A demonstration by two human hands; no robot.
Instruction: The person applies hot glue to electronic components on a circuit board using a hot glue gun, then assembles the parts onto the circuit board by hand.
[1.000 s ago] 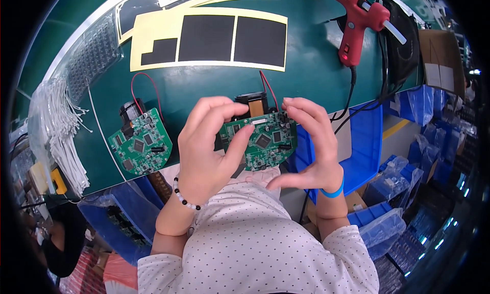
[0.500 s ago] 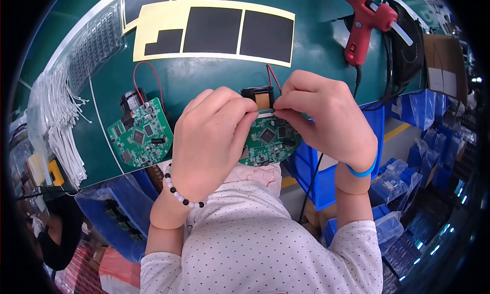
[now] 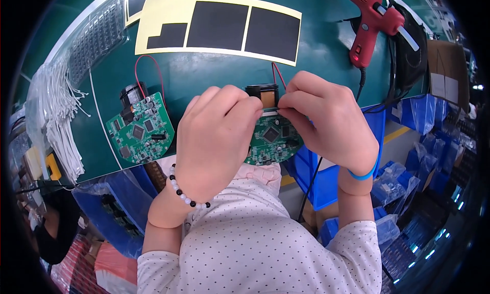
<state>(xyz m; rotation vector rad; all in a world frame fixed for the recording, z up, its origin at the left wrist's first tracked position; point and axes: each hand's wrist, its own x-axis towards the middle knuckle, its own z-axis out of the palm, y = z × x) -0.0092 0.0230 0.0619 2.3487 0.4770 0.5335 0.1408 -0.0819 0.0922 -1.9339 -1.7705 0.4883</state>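
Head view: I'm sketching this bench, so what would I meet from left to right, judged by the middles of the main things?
Bundle of white wires → left-hand circuit board → left hand → second circuit board → right hand → red glue gun → cardboard box.

A green-topped workbench [image 3: 214,69] is crossed by a thin white line [image 3: 104,115]. Beside it, grey floor [image 3: 390,150] is marked by a yellow stripe [image 3: 397,133]. Blue bins [image 3: 406,110], partly covered in clear plastic [image 3: 390,227], are ranged at the right, where bright streaks of light [image 3: 430,254] are seen.
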